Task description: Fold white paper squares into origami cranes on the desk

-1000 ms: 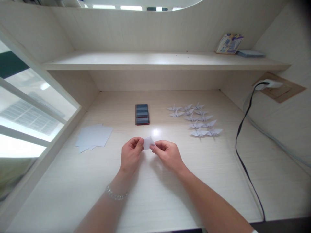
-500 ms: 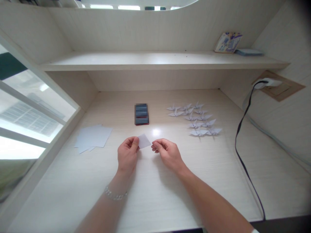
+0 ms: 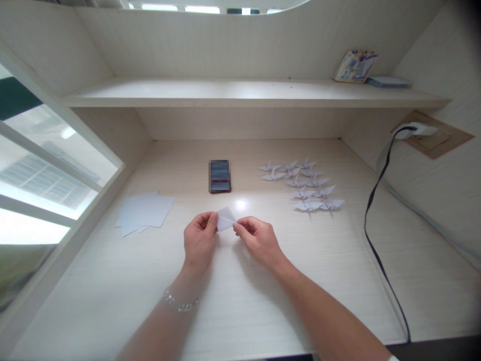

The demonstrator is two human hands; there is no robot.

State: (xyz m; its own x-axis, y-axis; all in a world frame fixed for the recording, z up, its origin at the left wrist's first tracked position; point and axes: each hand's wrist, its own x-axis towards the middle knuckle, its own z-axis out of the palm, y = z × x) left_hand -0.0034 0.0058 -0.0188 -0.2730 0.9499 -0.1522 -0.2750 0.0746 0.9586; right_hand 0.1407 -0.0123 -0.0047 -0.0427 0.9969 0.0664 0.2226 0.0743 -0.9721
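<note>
A small folded piece of white paper [image 3: 226, 219] is held above the desk between both hands, with a crease line showing across it. My left hand [image 3: 201, 231] pinches its left side between thumb and fingers. At the right corner, the thumb and fingertips of my right hand [image 3: 257, 236] are closed on the paper. Several white paper cranes [image 3: 308, 194] stand in rows to the right of the hands. To the left lie loose sheets of white paper [image 3: 146, 213], overlapping in a pile.
A dark phone-like object [image 3: 220, 176], its face pixelated, lies behind the hands. A black cord [image 3: 370, 205] runs from the wall socket [image 3: 432, 135] down the desk's right side. Above the back spans a shelf [image 3: 225, 93] with a small printed box [image 3: 356, 66].
My right hand has closed onto the right corner of the paper, where before it was just beside it. A crease line now shows on the paper.
</note>
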